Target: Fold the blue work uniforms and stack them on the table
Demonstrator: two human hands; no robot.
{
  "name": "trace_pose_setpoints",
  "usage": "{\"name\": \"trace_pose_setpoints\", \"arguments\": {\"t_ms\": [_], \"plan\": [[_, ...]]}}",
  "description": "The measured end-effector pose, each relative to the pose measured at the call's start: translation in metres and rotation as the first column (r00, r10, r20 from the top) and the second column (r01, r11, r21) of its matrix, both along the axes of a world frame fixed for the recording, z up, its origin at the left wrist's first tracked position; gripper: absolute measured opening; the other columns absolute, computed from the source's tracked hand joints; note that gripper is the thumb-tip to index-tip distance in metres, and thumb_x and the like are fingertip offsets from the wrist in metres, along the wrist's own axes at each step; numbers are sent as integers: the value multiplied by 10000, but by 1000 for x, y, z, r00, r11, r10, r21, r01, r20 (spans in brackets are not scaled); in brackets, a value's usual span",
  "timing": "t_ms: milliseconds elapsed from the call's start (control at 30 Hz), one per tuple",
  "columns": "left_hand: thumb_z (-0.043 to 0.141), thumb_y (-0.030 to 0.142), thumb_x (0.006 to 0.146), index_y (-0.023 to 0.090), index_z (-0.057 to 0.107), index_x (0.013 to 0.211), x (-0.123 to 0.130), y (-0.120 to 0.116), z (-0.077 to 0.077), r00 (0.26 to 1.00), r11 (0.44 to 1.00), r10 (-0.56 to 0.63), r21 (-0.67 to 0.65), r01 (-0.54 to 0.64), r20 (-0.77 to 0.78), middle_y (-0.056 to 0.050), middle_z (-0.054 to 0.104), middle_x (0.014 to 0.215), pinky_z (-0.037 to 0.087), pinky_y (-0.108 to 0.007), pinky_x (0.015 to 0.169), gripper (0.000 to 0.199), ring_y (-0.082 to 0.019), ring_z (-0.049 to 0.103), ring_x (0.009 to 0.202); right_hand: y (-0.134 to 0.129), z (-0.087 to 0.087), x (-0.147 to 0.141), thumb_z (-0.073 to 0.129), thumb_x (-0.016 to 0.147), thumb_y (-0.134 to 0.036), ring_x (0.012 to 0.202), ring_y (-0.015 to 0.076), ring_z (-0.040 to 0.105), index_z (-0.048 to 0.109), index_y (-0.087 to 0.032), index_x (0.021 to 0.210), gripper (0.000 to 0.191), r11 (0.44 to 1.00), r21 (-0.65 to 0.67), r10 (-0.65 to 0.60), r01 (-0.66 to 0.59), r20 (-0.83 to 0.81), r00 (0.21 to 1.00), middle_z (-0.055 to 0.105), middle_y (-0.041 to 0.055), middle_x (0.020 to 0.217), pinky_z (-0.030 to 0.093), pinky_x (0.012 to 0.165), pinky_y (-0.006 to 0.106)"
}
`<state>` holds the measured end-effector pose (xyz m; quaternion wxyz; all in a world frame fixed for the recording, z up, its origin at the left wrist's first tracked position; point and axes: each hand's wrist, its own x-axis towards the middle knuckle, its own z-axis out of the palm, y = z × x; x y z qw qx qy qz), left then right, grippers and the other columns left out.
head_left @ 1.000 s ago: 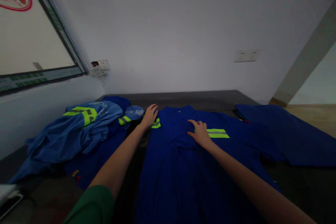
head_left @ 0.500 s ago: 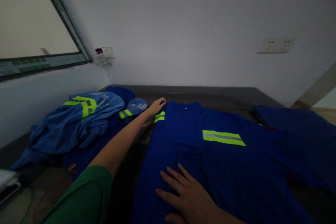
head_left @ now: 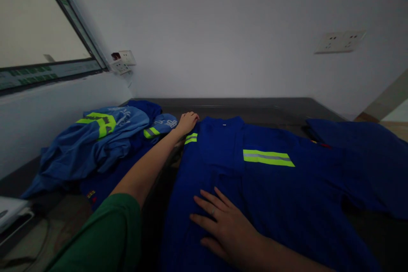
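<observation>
A dark blue garment (head_left: 270, 191) with yellow-green reflective strips lies spread over the dark surface, its collar toward the wall. My left hand (head_left: 188, 122) is at its far left shoulder, beside the collar, fingers bent over the cloth edge; whether they grip it is hidden. Lower down, my right hand (head_left: 225, 225) rests flat on the garment's front with its fingers spread, a ring on one finger. The garment's left side, near my left arm, is folded in to a long straight edge.
Crumpled blue clothes (head_left: 95, 144) with reflective strips lie at the left. Folded dark blue cloth (head_left: 360, 148) lies at the right. A white device (head_left: 14, 216) sits at the lower left. Wall sockets (head_left: 341, 42) are above the dark table (head_left: 255, 104).
The view has shifted slightly. My left hand's fingers have shifted and bent at the shoulder. My right hand stays spread on the garment, with more of its forearm showing.
</observation>
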<state>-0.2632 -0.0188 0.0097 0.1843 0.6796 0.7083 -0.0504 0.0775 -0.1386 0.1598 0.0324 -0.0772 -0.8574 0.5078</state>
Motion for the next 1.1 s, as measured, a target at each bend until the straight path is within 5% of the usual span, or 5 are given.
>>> {"name": "trace_pose_setpoints", "arguments": {"t_ms": [200,367,633,933,1100], "plan": [[471,363,923,162,647,991,21,3,0,992,990,-47,-125,61,113,-89,662,1005,442,-311,897,276,-216,601,970,62,-14,9,617,825,-151,1015,242,580,628,-175,1143,320,896,259,-403,362,128,906,627,114,1083,511,876,413],[528,295,868,149,655,975,34,5,-6,983,992,21,-125,2,185,-97,646,1043,419,-319,951,221,-220,580,1022,79,-38,22,749,719,-161,1036,278,564,656,-183,1037,333,838,522,-252,157,116,961,624,121,1115,498,853,424],[443,295,898,202,636,932,43,10,-9,953,972,222,-123,-199,208,-49,652,1055,404,-381,917,217,-220,560,1036,78,-65,6,547,874,-124,983,227,592,670,-150,884,126,681,705,-189,200,-95,977,677,106,1035,439,925,397],[355,321,958,233,563,998,58,1,-4,962,980,194,-76,-182,193,-43,644,1084,373,-414,903,230,-232,539,1060,74,-50,5,603,859,-222,1021,247,577,638,-138,999,167,758,624,-185,188,-69,980,654,129,1102,428,895,393],[427,284,933,220,567,933,62,-8,-6,988,997,55,-61,-47,144,-62,636,1074,340,-424,943,154,-244,525,1064,69,-57,-12,534,884,-150,918,240,574,642,-158,963,134,696,699,-281,164,56,958,652,128,1064,428,765,357]]}}
